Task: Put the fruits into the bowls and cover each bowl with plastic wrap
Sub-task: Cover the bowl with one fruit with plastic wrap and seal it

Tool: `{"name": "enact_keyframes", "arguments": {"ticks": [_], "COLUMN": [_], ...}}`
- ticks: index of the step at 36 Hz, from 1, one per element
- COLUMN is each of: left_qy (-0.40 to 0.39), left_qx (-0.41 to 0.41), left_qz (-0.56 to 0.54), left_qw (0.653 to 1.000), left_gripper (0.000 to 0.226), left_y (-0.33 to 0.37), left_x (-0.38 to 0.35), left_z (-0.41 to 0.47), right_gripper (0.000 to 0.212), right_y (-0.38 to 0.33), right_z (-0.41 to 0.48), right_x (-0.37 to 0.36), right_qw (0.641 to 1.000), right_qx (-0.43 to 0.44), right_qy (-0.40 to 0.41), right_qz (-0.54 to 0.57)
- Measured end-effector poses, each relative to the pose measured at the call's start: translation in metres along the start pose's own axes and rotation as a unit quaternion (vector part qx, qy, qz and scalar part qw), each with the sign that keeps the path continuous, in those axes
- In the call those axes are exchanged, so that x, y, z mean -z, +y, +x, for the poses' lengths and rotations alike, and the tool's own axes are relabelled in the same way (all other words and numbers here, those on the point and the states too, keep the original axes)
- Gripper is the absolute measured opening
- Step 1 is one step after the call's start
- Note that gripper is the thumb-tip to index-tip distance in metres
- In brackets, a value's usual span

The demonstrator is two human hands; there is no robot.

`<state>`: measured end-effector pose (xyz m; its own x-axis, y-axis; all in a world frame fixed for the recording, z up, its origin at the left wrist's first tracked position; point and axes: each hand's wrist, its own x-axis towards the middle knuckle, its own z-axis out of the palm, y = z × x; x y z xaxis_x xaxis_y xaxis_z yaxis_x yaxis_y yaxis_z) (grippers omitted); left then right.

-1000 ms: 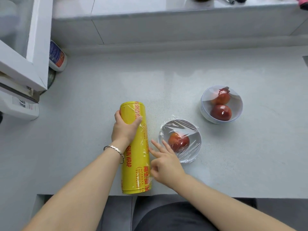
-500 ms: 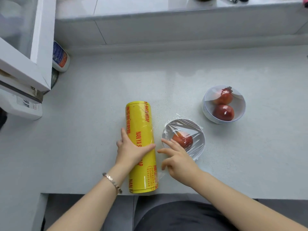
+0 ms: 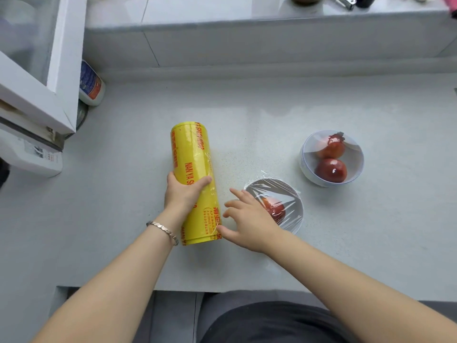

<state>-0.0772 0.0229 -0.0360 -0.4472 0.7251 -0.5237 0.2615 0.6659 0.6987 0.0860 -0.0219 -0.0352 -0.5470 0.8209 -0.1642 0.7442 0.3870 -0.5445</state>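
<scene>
Gripping wrap roll (image 3: 193, 157) with left hand (image 3: 184, 194) | right hand (image 3: 249, 219) spread beside covered bowl (image 3: 295, 195)

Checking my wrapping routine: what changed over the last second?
The left hand slid down the yellow wrap roll, now gripping its middle, and the roll moved away from the counter front edge. The right hand spread open beside the roll's near end. The wrapped bowl and far bowl stayed put.
</scene>
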Motion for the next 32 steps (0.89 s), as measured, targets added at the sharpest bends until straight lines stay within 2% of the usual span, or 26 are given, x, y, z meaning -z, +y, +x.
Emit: {"name": "enact_keyframes", "arguments": {"ticks": [3,14,19,27,32], "left_qy": [-0.011,-0.018,-0.023,-0.025,0.016], "left_qx": [-0.004,-0.004,-0.008,0.008,-0.042], "left_qz": [0.007,0.011,0.015,-0.020,-0.039], "left_qw": [1.000,1.000,1.000,0.999,0.998], "left_gripper": [0.082,0.080,0.078,0.082,0.078], "left_y": [-0.001,-0.009,-0.008,-0.009,-0.001], "left_x": [0.001,0.004,0.004,0.011,0.026], "left_z": [0.003,0.006,0.005,0.007,0.004], "right_gripper": [0.043,0.029,0.033,0.031,0.036], "right_y": [-0.002,-0.008,-0.015,-0.017,-0.025], "right_z": [0.012,0.019,0.022,0.029,0.042], "right_x": [0.000,-0.007,-0.010,-0.002,0.007], "right_qw": [0.998,0.995,0.995,0.993,0.990], "right_qx": [-0.021,-0.015,-0.013,-0.004,0.002], "right_qy": [-0.055,-0.088,-0.076,-0.108,-0.117], "right_qz": [-0.018,-0.034,-0.059,-0.055,-0.074]}}
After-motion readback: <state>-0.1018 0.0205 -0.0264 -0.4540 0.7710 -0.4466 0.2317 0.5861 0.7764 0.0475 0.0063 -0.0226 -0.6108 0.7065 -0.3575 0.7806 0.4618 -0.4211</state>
